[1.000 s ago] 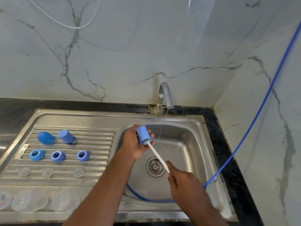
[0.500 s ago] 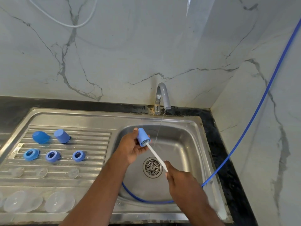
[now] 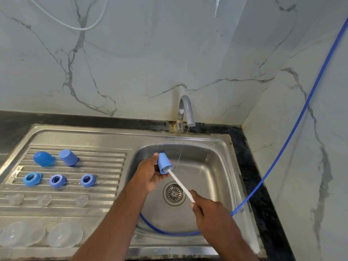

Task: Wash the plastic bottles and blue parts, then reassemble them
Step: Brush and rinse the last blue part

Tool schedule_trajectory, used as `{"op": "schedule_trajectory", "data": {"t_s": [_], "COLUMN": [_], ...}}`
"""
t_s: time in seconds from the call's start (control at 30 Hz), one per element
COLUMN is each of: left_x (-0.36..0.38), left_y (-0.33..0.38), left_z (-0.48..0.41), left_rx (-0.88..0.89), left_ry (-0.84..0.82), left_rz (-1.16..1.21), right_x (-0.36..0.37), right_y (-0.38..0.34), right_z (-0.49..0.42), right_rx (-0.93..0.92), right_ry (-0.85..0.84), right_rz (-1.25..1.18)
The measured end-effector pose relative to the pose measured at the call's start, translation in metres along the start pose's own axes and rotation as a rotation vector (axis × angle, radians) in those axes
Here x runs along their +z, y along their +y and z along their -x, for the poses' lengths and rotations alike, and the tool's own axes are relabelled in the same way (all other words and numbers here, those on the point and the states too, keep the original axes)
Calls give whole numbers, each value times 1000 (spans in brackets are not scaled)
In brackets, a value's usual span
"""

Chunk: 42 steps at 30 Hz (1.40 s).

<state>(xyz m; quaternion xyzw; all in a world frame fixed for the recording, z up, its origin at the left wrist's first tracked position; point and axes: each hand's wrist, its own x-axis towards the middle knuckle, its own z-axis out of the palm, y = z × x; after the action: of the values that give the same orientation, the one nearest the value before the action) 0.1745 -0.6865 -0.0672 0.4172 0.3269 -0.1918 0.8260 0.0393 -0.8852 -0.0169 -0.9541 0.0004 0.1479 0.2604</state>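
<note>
While the left hand [image 3: 150, 173] grips a blue cap [image 3: 163, 162] over the sink basin [image 3: 216, 176], the right hand [image 3: 211, 211] holds a white brush [image 3: 180, 184] poked into it; a blue hose [image 3: 244, 202] loops through the basin, and blue rings [image 3: 57, 181] lie left on the drainboard [image 3: 105, 166].

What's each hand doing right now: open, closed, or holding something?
Left hand: closed, fingers holding the blue cap.
Right hand: closed, gripping the white brush handle, whose bristles sit inside the cap.
</note>
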Motion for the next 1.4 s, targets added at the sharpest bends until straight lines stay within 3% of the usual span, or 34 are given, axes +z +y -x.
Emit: {"op": "schedule_trajectory", "data": {"t_s": [0.1,0.2,0.27,0.33,0.43,0.5,0.6,0.67,0.8,0.87,0.97,1.17,1.23,1.3,1.4], "left_x": [1,1,4,7,4,0,0,-2,2,8,12,19,30,38,33], "left_y": [-1,-3,-4,-1,0,-1,1,0,-2,1,5,18,20,19,15], "left_z": [3,5,7,6,0,-1,1,1,8,8,1,4,7,13,12], "left_rx": [-63,-23,13,44,131,86,-56,-95,-16,5,31,27,82,137,121], "left_ry": [-41,-106,-142,-119,-7,-17,-43,-55,-122,-123,-112,-121,-86,-83,-147], "left_rz": [99,160,221,190,-48,-11,155,173,242,306,238,330,262,175,187], "right_x": [6,-7,-14,-13,-7,-3,7,11,-13,-21,-20,-9,-5,-4,-15], "right_y": [-11,-25,-26,-22,-13,-6,-8,-16,-27,-28,-31,-30,-33,-41,-47], "right_z": [2,6,5,1,-3,-3,-3,1,4,2,-2,-11,-11,-6,5], "right_rx": [31,295,324,284,116,22,23,22,286,295,265,109,72,98,224], "right_ry": [-113,-373,-439,-371,-107,-4,-30,-140,-365,-429,-358,-69,-12,-48,-247], "right_rz": [-242,-888,-1062,-988,-475,-163,-61,-152,-925,-1055,-1031,-693,-585,-618,-876]}}
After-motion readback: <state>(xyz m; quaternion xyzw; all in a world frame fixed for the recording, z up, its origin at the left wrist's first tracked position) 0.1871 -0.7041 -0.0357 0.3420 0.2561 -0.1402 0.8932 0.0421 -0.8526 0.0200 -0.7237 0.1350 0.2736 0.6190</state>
